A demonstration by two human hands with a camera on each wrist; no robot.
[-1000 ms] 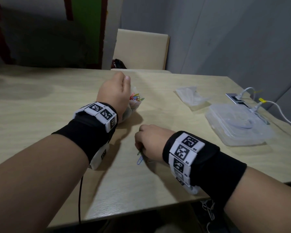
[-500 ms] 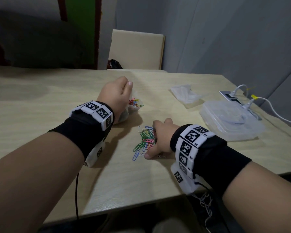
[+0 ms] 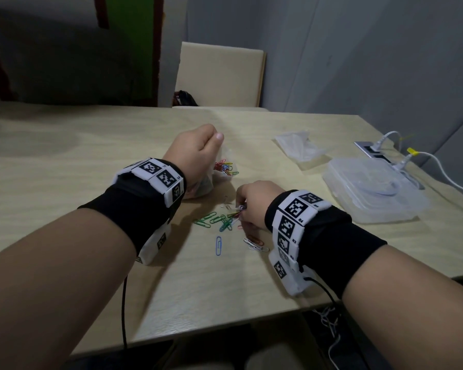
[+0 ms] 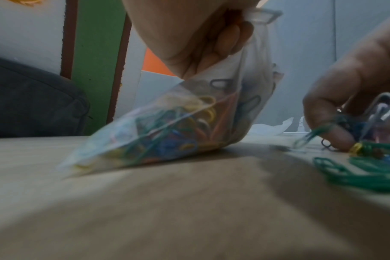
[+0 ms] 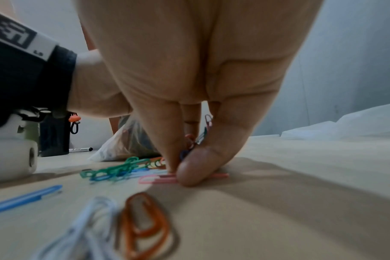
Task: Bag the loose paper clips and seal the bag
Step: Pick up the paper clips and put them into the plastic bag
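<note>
Nearest on the table (image 3: 64,161): a lone blue clip (image 3: 218,245) and a white-and-orange pair (image 3: 255,244), lying apart from the main heap, just left of the right wrist band.

Next out, the right hand (image 3: 254,206): fingers curled down, tips on the tabletop, pinching a small bunch of paper clips (image 5: 190,140) between thumb and fingers. Thumb pad also sits on a pink clip (image 5: 158,179) flat on the wood. Loose clips (image 3: 217,221), mostly green, lie directly left of those fingertips, touching them.

Beyond that, the left hand (image 3: 195,153): fingers closed round the top edge of the clear bag (image 4: 178,123), holding it up by the mouth. Bag bottom rests on the table, tilted, already holding many coloured clips. Mouth faces the right hand; whether it's open can't be told. Bag sits just past the loose heap, near but not touching it.

Farther right: clear plastic box (image 3: 372,190), crumpled plastic (image 3: 297,145), white cables (image 3: 439,169).
</note>
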